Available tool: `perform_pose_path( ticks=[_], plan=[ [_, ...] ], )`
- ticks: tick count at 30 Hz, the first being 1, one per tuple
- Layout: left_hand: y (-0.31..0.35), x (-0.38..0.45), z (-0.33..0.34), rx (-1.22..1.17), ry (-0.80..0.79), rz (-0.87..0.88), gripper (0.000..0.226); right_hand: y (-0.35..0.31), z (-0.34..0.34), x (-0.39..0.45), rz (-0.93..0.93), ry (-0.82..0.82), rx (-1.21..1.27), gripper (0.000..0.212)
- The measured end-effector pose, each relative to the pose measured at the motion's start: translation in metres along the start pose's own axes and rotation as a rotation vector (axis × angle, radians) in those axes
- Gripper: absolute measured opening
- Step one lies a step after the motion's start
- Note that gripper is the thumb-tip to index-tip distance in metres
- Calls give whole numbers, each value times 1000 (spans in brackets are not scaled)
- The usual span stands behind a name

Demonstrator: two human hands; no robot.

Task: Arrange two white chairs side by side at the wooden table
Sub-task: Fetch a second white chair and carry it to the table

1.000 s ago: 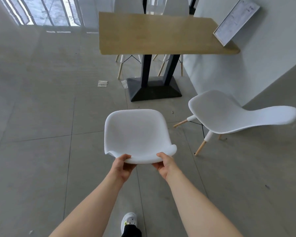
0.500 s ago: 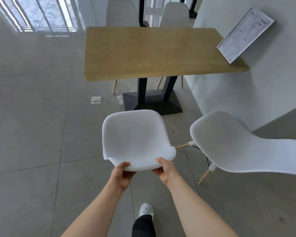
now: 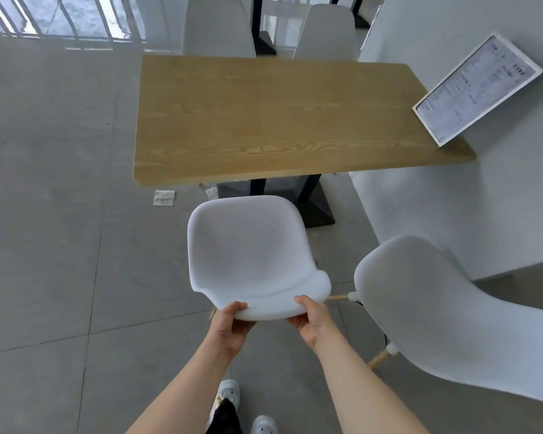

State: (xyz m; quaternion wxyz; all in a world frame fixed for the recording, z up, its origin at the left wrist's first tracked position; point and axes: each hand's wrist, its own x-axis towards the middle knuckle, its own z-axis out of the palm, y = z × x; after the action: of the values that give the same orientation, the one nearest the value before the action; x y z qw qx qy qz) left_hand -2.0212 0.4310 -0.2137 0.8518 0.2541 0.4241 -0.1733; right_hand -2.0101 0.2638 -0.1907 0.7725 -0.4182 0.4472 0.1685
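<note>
no brand or label reads anywhere; the framed sheet [image 3: 478, 89] leaning on the wall at the table's right end carries printed lines too small and blurred to make out. four white chairs show: the held chair [image 3: 251, 255], a second chair [image 3: 436, 314] just beside it on the right, and two far chairs [image 3: 218, 26] across the table with their backs rising above its far edge. one wooden table [image 3: 279, 117] stands on a black base [image 3: 311, 202]. the left hand [image 3: 232, 327] and right hand [image 3: 311, 321] both clasp the top edge of the held chair's backrest, thumbs over the rim, fingers curled beneath. that chair faces the table, its seat front close to the near edge, near the table's middle. the second chair is turned at an angle, with two pale wooden legs showing. one scrap of paper [image 3: 163, 198] lies on the grey tile floor by the table's left corner. two white shoes [image 3: 229, 393] show at the bottom
</note>
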Motion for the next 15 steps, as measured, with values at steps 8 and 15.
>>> perform_pose_path(
  ticks=[8,15],
  plan=[
    [36,27,15,10,-5,14,51,-16,38,19,-8,-3,36,29],
    [33,20,18,6,38,15,51,-14,35,14,5,10,49,36]
  ],
)
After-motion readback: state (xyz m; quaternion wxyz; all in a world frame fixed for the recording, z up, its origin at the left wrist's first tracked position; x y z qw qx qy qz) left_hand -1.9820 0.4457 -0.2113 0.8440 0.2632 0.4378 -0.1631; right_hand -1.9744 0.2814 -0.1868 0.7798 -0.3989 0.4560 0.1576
